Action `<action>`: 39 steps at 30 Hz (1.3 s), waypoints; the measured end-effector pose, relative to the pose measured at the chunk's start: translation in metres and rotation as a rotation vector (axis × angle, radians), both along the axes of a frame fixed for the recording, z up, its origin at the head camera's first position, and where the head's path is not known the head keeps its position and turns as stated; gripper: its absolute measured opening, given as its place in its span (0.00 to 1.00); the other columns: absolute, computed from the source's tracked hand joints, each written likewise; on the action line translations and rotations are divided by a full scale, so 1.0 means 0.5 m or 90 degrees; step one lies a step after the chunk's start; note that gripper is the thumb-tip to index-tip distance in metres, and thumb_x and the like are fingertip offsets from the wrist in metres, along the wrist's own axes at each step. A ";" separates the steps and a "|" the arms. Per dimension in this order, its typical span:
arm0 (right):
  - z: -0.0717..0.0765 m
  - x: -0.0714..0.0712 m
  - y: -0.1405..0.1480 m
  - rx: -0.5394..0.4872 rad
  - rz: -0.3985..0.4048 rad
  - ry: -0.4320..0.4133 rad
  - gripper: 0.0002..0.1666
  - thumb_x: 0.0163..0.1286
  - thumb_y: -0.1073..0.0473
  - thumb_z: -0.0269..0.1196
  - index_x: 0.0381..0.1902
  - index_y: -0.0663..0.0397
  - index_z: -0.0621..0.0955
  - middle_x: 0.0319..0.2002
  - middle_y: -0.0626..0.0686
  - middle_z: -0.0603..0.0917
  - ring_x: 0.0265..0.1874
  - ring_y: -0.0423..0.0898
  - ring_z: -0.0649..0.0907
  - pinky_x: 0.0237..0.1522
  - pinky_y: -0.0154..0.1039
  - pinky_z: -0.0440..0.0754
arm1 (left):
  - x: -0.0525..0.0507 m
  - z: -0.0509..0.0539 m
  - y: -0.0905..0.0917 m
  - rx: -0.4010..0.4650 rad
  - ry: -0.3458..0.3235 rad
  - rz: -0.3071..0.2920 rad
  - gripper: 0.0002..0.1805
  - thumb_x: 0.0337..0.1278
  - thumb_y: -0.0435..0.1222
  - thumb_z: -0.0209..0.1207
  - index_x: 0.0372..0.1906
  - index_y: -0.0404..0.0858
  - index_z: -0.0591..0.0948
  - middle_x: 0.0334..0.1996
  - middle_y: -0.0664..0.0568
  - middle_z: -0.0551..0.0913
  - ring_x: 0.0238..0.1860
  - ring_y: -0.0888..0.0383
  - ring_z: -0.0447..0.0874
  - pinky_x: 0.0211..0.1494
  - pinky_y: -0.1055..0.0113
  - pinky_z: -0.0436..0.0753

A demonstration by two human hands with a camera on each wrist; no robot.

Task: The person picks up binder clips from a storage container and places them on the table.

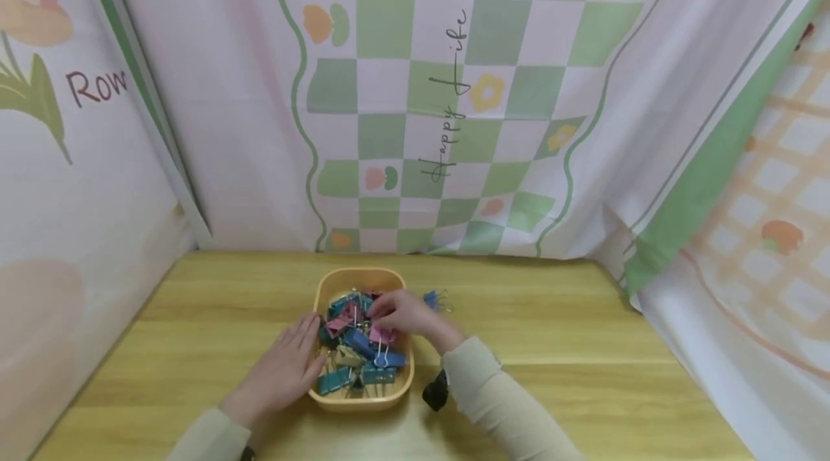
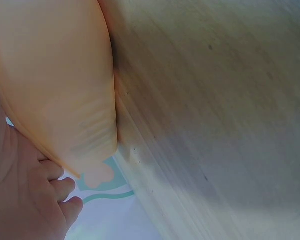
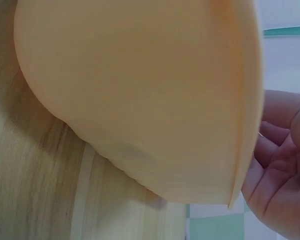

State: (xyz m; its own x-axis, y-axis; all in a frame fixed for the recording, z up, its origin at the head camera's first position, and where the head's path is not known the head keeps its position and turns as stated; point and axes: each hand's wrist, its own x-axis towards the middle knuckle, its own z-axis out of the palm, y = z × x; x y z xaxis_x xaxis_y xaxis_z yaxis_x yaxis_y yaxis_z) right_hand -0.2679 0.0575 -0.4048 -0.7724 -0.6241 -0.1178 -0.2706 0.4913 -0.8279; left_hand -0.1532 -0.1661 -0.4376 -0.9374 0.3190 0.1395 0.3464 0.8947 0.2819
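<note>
A yellow plastic basket (image 1: 358,405) holds a heap of binder clips in teal, blue, pink and cream. My left hand (image 1: 283,367) rests against its left rim, fingers stretched out along the edge. Over the right rim reaches my right hand (image 1: 403,313), its fingers bent down among the clips beside a pink binder clip (image 1: 382,335). Whether the fingertips pinch a clip is hidden. In the left wrist view the basket wall (image 2: 55,75) stands beside the left hand (image 2: 27,185). The right wrist view has the basket's outer side (image 3: 135,100) and the curled right hand (image 3: 282,165).
On the wooden table (image 1: 551,331), just right of the basket, lies a blue binder clip (image 1: 431,299) with its wire handles out. A black object (image 1: 436,392) is by the right cuff. Printed curtains (image 1: 441,101) hang behind the table and on both sides.
</note>
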 end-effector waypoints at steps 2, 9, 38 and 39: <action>-0.003 0.004 0.000 0.007 -0.004 0.003 0.09 0.59 0.70 0.62 0.39 0.64 0.82 0.25 0.50 0.81 0.19 0.42 0.79 0.22 0.36 0.81 | 0.002 -0.002 0.001 0.002 -0.006 0.001 0.34 0.69 0.46 0.41 0.68 0.25 0.53 0.69 0.36 0.50 0.68 0.40 0.47 0.68 0.49 0.51; -0.008 0.009 0.004 0.014 0.007 -0.001 0.08 0.60 0.70 0.61 0.39 0.63 0.82 0.25 0.49 0.80 0.19 0.42 0.79 0.22 0.36 0.81 | 0.007 -0.009 0.003 0.008 -0.006 0.000 0.34 0.69 0.46 0.42 0.67 0.25 0.54 0.68 0.35 0.50 0.68 0.40 0.47 0.67 0.49 0.51; 0.019 -0.012 0.048 -0.040 0.045 0.012 0.04 0.63 0.67 0.59 0.35 0.61 0.81 0.29 0.51 0.82 0.27 0.47 0.81 0.28 0.38 0.82 | 0.000 -0.002 0.002 0.006 0.005 -0.001 0.34 0.69 0.46 0.42 0.67 0.24 0.54 0.68 0.34 0.51 0.67 0.39 0.48 0.67 0.49 0.52; 0.020 -0.012 0.050 -0.050 0.043 0.005 0.05 0.63 0.67 0.59 0.36 0.62 0.80 0.29 0.52 0.83 0.27 0.48 0.82 0.28 0.39 0.83 | 0.000 -0.002 0.002 0.008 0.005 -0.002 0.34 0.69 0.46 0.42 0.67 0.24 0.54 0.68 0.34 0.51 0.67 0.39 0.48 0.67 0.49 0.52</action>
